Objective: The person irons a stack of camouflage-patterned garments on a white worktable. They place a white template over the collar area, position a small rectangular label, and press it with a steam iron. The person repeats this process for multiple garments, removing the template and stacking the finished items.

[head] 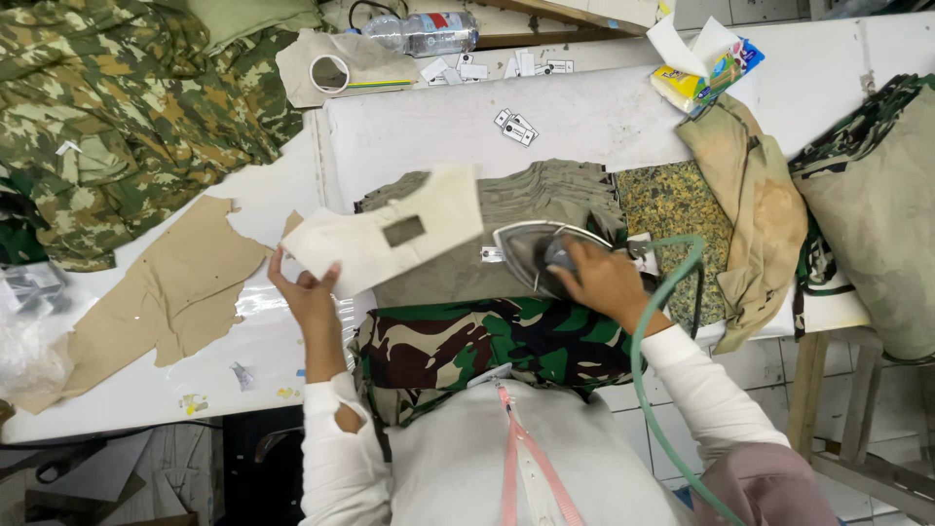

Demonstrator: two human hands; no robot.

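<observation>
The right hand (606,281) is clenched around the dark handle of a silver steam iron (542,255), whose soleplate rests on a stack of olive-green folded cloth pieces (531,209) lying on the white padded surface (584,122). A pale green hose (651,390) runs from the iron past the right forearm. The left hand (304,292) grasps a cream-coloured stiff cutting template with a small rectangular window (390,239), holding it tilted above the left edge of the olive stack. Just in front of the stack, toward the person, lies a dark green, brown and black camouflage cloth (487,346). To the left, a tan fabric cut-out (166,297) lies flat on the surface, and a large heap of lighter camouflage fabric (127,107) fills the far left corner. A clear plastic bottle (429,32) lies at the far edge.
</observation>
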